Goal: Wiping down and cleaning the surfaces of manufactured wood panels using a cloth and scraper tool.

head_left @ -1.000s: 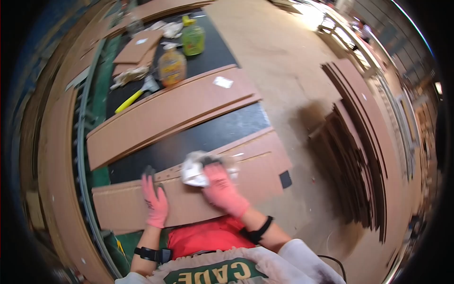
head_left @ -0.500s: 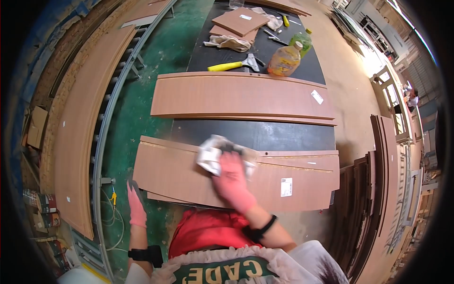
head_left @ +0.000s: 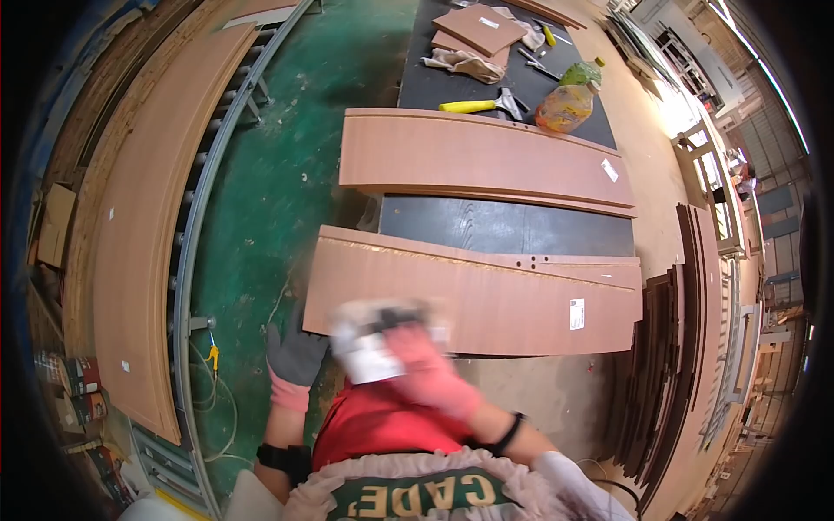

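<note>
Right hand (head_left: 426, 369) in a pink glove, blurred, fingers clamped on a white rag (head_left: 369, 352) at the near edge of a long brown panel (head_left: 486, 300), left hand (head_left: 294, 358) in a grey glove, fingers together at the panel's left corner, dark worktop (head_left: 508, 227) beneath, second panel (head_left: 478, 161) beyond.

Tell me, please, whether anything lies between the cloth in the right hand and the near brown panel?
Nothing visible does. The right hand holds the white cloth, blurred, right at the near edge of the brown panel, whose surface ahead is bare. The left hand grips the panel's left corner, off to the side.
</note>
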{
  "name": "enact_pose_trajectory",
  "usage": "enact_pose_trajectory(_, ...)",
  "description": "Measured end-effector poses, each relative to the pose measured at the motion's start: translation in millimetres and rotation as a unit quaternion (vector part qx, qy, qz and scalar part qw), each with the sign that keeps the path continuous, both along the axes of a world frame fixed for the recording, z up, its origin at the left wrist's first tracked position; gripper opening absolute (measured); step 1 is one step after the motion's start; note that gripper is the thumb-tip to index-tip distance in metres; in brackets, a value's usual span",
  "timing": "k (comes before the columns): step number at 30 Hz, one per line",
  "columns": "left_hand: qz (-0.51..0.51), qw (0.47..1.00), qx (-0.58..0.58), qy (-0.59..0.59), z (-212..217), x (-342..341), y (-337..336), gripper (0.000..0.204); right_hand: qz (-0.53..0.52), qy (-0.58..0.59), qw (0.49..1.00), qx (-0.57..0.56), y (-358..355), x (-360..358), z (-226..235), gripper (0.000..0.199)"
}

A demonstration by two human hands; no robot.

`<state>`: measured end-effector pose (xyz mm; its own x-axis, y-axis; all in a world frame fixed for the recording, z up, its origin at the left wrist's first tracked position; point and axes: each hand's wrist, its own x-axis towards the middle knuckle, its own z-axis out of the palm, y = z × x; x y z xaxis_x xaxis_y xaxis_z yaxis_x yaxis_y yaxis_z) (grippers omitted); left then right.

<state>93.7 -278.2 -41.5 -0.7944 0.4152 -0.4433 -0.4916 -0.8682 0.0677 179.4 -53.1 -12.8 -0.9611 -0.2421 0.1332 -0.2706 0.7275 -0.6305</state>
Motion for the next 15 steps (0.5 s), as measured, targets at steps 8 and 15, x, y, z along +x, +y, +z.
enact_pose_trajectory(8, -0.189, 0.974, -0.086, 0.089, 23, -29, -15, 0.062, -0.418, 0.042, 0.862, 0.284, 148, 53, -9, 0.05)
enact_pose_trajectory(15, -0.245, 0.657, -0.563, 0.438, -44, -54, -85, 0.061, 0.046, 0.016, 0.949, -0.312, -63, -64, -17, 0.05)
